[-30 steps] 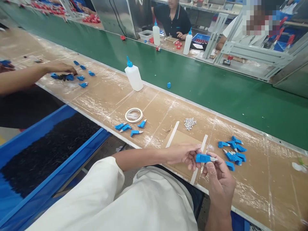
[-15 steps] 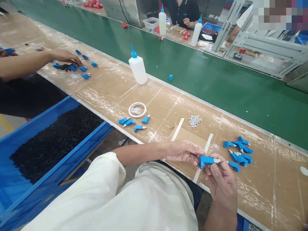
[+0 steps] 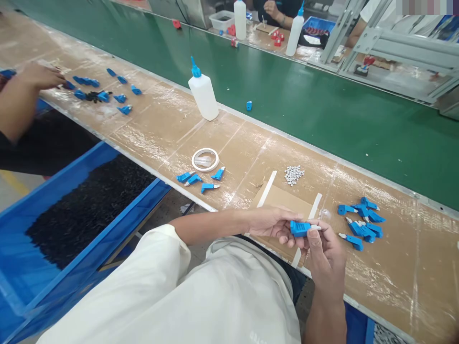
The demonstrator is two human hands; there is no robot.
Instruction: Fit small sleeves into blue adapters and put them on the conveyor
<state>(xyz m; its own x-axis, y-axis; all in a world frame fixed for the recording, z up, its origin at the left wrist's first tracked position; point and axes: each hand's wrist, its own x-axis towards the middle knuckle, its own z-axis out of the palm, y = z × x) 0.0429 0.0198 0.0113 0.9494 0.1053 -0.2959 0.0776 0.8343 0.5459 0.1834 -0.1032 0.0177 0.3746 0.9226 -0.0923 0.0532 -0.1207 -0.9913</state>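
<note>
Between my hands is a blue plastic part with a pale tip [image 3: 300,229], held just above a cardboard sheet [image 3: 292,203] with white tape strips. My left hand [image 3: 272,225] closes its fingers on the blue end. My right hand [image 3: 324,246] pinches the pale tip between thumb and fingers. Right of my hands lies a heap of similar blue parts [image 3: 364,229]. Beyond the cardboard sits a small pile of grey pieces [image 3: 294,175]. Several more blue parts [image 3: 193,179] rest to the left, beside a white tape roll [image 3: 205,159].
A white bottle with a blue nozzle [image 3: 203,95] stands near the green conveyor belt [image 3: 287,102], which carries one blue piece [image 3: 249,105]. At left, a co-worker's hand [image 3: 39,75] is near other blue parts. A blue bin [image 3: 143,200] of black pieces sits below the table edge.
The held blue part has turned, now showing a ridged face, and moved slightly left with my hands. The co-worker's hand at left has pulled back leftward from the blue parts. My view has shifted a little.
</note>
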